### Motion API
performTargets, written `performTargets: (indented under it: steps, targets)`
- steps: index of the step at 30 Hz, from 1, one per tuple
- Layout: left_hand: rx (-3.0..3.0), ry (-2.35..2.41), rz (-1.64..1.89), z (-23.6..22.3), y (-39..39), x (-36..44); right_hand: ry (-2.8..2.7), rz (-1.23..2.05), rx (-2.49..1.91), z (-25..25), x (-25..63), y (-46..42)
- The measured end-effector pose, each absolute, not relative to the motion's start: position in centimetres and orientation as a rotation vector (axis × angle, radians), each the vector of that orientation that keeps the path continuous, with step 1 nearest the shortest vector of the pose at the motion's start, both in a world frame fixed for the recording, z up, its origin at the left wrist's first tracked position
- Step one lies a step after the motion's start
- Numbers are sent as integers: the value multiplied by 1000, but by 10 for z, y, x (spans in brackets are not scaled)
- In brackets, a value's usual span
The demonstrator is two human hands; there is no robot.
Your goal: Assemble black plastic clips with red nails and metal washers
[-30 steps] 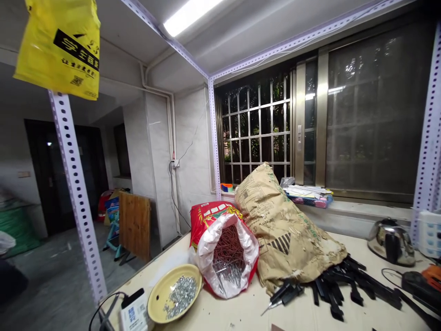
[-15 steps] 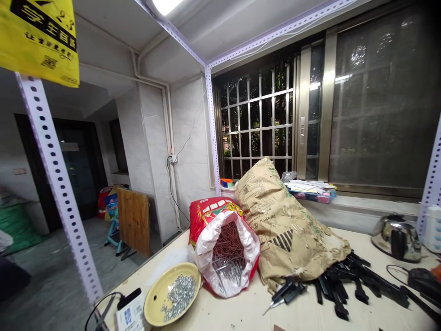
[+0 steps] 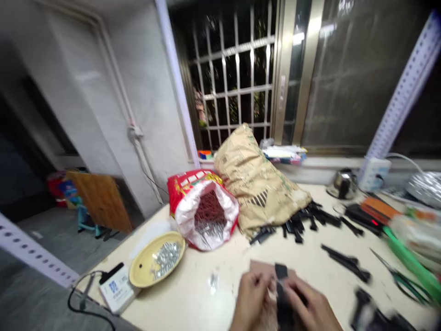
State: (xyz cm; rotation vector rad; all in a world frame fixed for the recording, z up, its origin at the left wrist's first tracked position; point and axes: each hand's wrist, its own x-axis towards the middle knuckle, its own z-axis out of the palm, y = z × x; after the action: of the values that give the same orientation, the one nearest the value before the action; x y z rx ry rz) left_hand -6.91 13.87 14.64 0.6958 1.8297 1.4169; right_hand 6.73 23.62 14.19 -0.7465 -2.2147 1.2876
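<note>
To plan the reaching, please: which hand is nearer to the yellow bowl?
Left. The left hand is to the right of the yellow bowl; the right hand is farther right.

- Five o'clock: left hand (image 3: 250, 299) and right hand (image 3: 310, 301) blurred, their hold on the strip (image 3: 284, 305) unclear.
- Six o'clock: bits (image 3: 213, 281) too blurred to tell.
- Three o'clock: foil (image 3: 427, 189) cut off by right edge.
</note>
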Motion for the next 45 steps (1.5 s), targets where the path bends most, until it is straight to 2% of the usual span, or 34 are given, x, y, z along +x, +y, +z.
performTargets:
  steps: [5,12,21,25,29,39,45]
  targets:
    - [593,1545,1577,154,137,-64,-2339,1047,-607,155,75,242]
    - [403,1405,1616,166,137,-54,-2369,928,-640,162,86,239]
    - [467,1560,1562,160,140,-49,-2551,490,-545,162,95,236]
    - [639,1716,1514,162,139,-48,-2577,168,-497,165,95,233]
    - [810,1859,1473,165,138,-46,-2579,37,-497,170,96,232]
    - [825,1776,1542,163,138,-46,-2572,201,-498,168,95,235]
    - [1090,1928,1496,161,137,-47,-2527,784,-621,163,96,241]
